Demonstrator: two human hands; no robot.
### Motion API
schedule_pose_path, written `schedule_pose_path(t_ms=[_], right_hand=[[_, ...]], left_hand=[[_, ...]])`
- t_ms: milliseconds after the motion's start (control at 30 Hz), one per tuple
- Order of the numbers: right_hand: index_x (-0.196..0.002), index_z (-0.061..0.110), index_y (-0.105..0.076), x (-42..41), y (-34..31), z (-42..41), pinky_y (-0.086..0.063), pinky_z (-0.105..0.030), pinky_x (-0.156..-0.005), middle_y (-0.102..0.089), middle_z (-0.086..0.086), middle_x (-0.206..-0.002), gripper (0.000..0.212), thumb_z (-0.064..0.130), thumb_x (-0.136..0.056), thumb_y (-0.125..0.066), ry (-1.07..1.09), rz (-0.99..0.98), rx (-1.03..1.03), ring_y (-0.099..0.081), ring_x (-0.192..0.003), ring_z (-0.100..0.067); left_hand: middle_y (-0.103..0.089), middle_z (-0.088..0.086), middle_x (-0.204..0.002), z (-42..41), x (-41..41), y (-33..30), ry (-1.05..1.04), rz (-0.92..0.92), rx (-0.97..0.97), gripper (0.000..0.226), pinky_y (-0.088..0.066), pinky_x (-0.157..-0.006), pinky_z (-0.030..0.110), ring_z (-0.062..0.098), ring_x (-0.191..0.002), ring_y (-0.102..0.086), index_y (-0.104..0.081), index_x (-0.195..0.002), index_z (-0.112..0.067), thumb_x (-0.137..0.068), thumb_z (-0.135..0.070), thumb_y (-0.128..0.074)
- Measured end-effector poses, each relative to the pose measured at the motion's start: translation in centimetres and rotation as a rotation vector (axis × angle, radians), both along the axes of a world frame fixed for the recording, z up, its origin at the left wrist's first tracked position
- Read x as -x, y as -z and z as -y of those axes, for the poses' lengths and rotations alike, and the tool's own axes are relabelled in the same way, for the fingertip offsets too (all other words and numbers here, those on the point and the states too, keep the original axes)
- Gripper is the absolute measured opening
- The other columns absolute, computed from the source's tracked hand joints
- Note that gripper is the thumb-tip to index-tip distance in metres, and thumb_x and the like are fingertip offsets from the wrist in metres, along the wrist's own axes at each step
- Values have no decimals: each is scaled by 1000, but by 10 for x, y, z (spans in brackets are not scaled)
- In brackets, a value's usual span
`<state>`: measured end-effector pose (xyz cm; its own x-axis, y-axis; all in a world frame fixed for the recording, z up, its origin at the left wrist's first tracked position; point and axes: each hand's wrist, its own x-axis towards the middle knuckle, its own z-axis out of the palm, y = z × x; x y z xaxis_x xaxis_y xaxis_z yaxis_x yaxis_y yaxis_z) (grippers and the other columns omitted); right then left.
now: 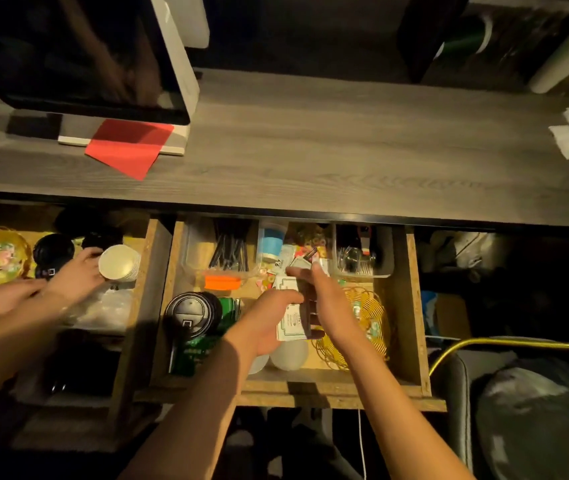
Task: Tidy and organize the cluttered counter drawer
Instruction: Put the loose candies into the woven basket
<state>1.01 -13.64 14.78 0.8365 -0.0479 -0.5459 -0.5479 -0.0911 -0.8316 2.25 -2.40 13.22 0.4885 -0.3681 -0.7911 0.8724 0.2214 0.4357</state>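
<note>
The wooden drawer (pixel 411 306) stands pulled out under the counter and is full of mixed items. Over its middle, my left hand (pixel 267 320) grips a stack of white paper packets with green print (pixel 290 322) from the left. My right hand (pixel 328 299) presses against the stack's right side, its thumb over the far end. Small colourful sweets and loose packets (pixel 305 252) lie just beyond the stack.
In the drawer are black cup lids (pixel 191 313), green packets (pixel 231 308), an orange item (pixel 222 282), a clear tub of black stirrers (pixel 231 249), a blue-and-white roll (pixel 271 242), another clear tub (pixel 362 259) and a yellow wire basket (pixel 371 318). Another person's hands (pixel 75 275) hold paper cups (pixel 120 263) at left.
</note>
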Motion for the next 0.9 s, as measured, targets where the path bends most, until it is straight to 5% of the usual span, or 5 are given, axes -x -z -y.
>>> schedule_pose_path(t_ms=[233,400,567,767,900], right_hand=[[-110,16,-71,-8,87,27,-57,-31,-85,-73,-3,-108,25,24,-102,-49,287,-82,155,-68,-103,-21],[-139,13,-53,-18,159,33,-50,-29,-96,-56,-5,-140,48,24,-94,-66,44,-129,564,-54,-126,-23],[-147,16,-39,-38,202,16,-36,-33,-109,-43,-7,-147,71,38,-87,-71,-365,-1,919,-41,-133,-25],[-136,15,-43,-46,235,-8,-39,-37,-99,-51,-9,-127,79,51,-75,-78,-431,12,1130,-47,-116,-27],[-110,11,-61,-44,237,-9,-44,-32,-76,-61,-7,-100,50,37,-73,-84,-327,86,1157,-56,-91,-24]], left_hand=[[-68,19,-79,-15,-5,62,-132,-55,-60,24,-50,-47,30,25,-54,-61,-62,-103,2,-102,-10,-41],[-73,17,-89,-26,-25,101,-217,-69,-173,28,-58,-75,43,33,-79,-71,-63,-108,-1,-106,-17,-40],[-59,14,-67,-28,-34,132,-183,-85,-225,21,-48,-59,34,26,-55,-54,-57,-105,2,-105,-8,-38],[-63,12,-73,-35,-25,159,-133,-69,-323,20,-53,-52,29,22,-53,-61,-59,-97,-4,-105,-12,-43],[-63,12,-74,-35,-25,161,-151,-60,-350,19,-53,-51,28,19,-51,-63,-60,-92,-7,-103,-12,-46]])
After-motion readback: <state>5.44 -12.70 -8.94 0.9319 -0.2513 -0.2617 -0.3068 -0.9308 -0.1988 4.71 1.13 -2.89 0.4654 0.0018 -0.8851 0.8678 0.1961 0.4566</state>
